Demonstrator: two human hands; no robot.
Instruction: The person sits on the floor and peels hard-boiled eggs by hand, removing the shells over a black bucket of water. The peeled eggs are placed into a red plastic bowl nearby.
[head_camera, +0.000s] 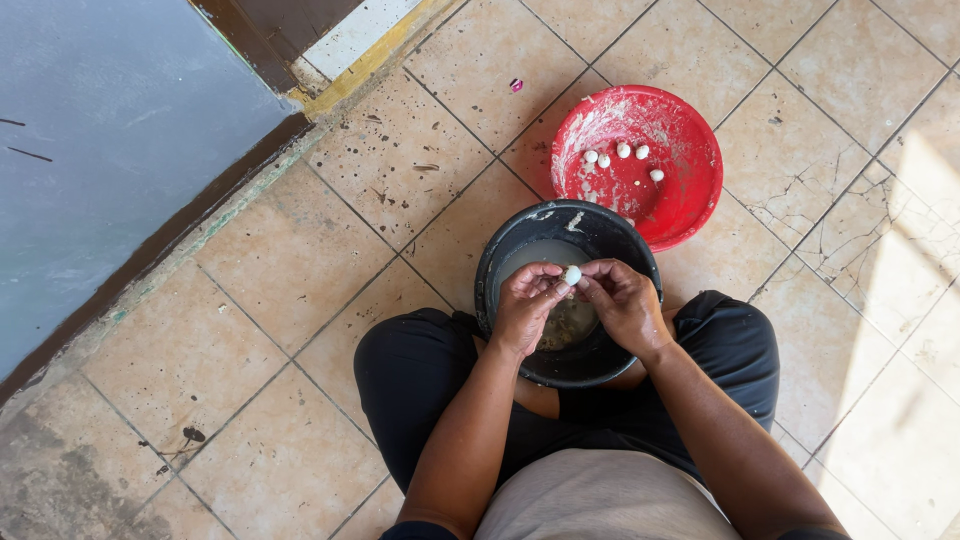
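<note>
Small white ball (572, 274), smooth, rounded, sitting between fingertips of both hands above black bucket (505, 250) holding cloudy liquid. Left hand (526, 305) and right hand (622, 300) pinching it from opposite sides. Five similar white balls (624, 150) lying in red basin (690, 200) beyond.

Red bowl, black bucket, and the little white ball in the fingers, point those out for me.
Red bowl (690, 200): head view, bare inner wall at right.
Black bucket (560, 222): head view, far rim.
White ball (572, 274): head view, its middle, pinched between both hands' fingertips.
</note>
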